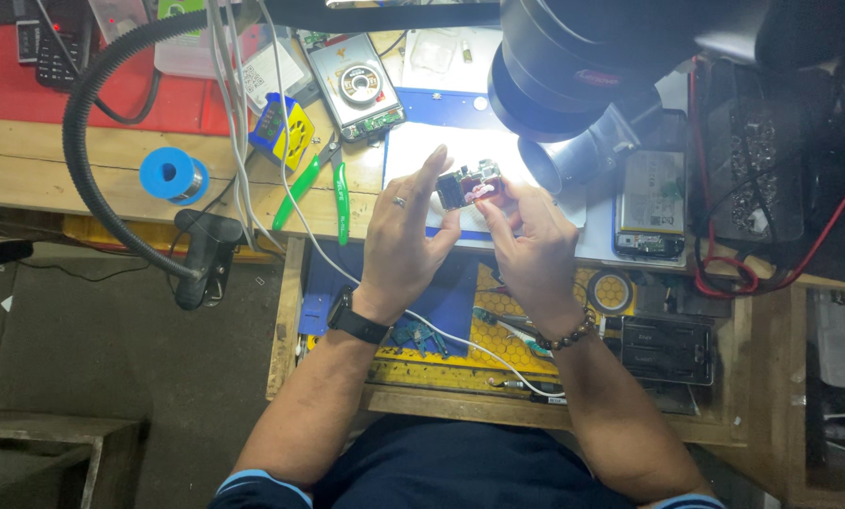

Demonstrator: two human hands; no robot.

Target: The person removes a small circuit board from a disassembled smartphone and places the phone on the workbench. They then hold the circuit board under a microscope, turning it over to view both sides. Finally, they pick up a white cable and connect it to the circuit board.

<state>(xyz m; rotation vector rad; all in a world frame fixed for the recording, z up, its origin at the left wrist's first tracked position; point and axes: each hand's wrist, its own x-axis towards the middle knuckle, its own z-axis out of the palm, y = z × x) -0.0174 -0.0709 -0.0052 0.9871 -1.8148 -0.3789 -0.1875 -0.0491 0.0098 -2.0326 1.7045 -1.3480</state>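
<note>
Cluttered wooden bench (26, 155) under a black microscope (573, 66), with a white mat (413, 155). Both hands pinch a small circuit board (470, 186) above it: left hand (405, 240) and right hand (531, 245) closed on its edges. Blue solder spool (173, 175) and green-handled pliers (314, 184) lie left.

electronics repair workshop | microscope (573, 66) | solder spool (173, 175) | green pliers (321, 188)

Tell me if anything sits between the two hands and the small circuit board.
Nothing visible does. The left hand and the right hand both already touch the board, fingertips on its edges, holding it above the white mat under the microscope.
</note>
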